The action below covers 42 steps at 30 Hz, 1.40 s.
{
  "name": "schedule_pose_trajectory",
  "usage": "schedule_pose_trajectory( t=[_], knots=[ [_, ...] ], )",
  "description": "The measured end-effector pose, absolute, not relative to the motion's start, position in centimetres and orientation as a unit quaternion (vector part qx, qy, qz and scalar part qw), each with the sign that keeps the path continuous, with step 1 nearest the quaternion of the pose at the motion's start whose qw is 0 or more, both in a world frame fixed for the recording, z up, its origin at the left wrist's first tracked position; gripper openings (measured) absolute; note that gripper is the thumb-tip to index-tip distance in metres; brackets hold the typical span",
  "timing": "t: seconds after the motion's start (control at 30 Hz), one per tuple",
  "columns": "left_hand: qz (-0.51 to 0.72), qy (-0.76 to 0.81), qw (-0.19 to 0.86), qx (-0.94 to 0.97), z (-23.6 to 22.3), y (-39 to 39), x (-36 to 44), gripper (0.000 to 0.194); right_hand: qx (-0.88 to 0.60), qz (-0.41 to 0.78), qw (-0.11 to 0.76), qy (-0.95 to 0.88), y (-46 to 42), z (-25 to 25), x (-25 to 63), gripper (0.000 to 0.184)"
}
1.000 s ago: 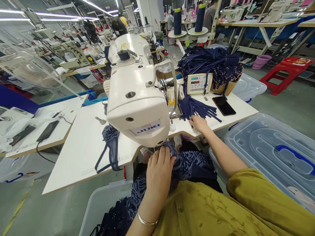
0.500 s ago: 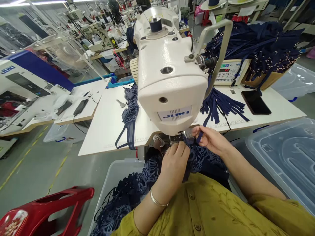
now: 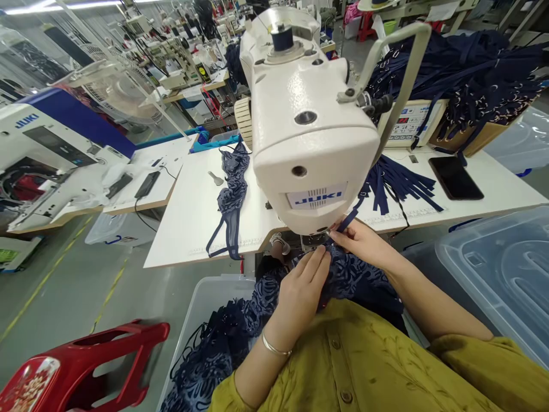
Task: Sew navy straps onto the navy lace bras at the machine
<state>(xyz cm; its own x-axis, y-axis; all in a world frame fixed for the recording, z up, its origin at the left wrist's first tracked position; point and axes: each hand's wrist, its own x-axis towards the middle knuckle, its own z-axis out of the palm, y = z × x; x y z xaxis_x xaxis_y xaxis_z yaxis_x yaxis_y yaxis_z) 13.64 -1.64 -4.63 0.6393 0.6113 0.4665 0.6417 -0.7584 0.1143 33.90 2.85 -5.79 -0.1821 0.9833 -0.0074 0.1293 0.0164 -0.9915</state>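
A white JUKI sewing machine point(image 3: 309, 126) stands on the white table point(image 3: 193, 217), its head just above my hands. My left hand point(image 3: 302, 286) presses curled fingers onto navy patterned lace fabric point(image 3: 351, 274) under the machine head. My right hand point(image 3: 364, 243) pinches a navy strap point(image 3: 348, 221) at the needle area, its end angling up to the right. The needle itself is hidden by the machine head. More lace fabric point(image 3: 214, 349) spills down into a clear bin at my lap.
A finished navy garment point(image 3: 231, 200) lies on the table left of the machine. Loose navy straps point(image 3: 398, 183), a black phone point(image 3: 455, 177) and a control panel point(image 3: 409, 123) sit to the right. A clear plastic bin point(image 3: 493, 269) is right; a red stool point(image 3: 86, 360) is lower left.
My right hand left the strap pile on the table, picked up one strap and brought it under the machine head. The view tilted down and left; my left hand stayed on the fabric.
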Motion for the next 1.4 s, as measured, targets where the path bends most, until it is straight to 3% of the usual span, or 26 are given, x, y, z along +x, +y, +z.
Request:
schedule_pose_trajectory(
  t=[0.1, 0.27, 0.67, 1.17, 1.4],
  knots=[
    [-0.192, -0.321, 0.075, -0.924, -3.8, -1.6, 13.6, 0.042, -0.481, 0.497, 0.431, -0.579, 2.9, -6.2, 33.5, 0.018],
    [-0.207, -0.306, 0.095, -0.924, -3.4, -1.5, 13.5, 0.036, -0.488, 0.501, 0.458, -0.549, 3.0, -6.8, 32.8, 0.018],
    [-0.209, -0.31, 0.103, -0.922, -4.1, -1.5, 13.6, 0.038, -0.496, 0.489, 0.404, -0.593, 3.1, -5.4, 33.5, 0.025],
    [-0.183, -0.304, 0.072, -0.932, -3.3, -1.1, 13.3, 0.04, -0.504, 0.476, 0.382, -0.612, 3.3, -5.2, 33.4, 0.019],
    [-0.141, -0.316, 0.011, -0.938, -2.3, -0.7, 13.3, 0.037, -0.521, 0.497, 0.43, -0.544, 1.9, -5.5, 33.1, 0.027]
  ],
)
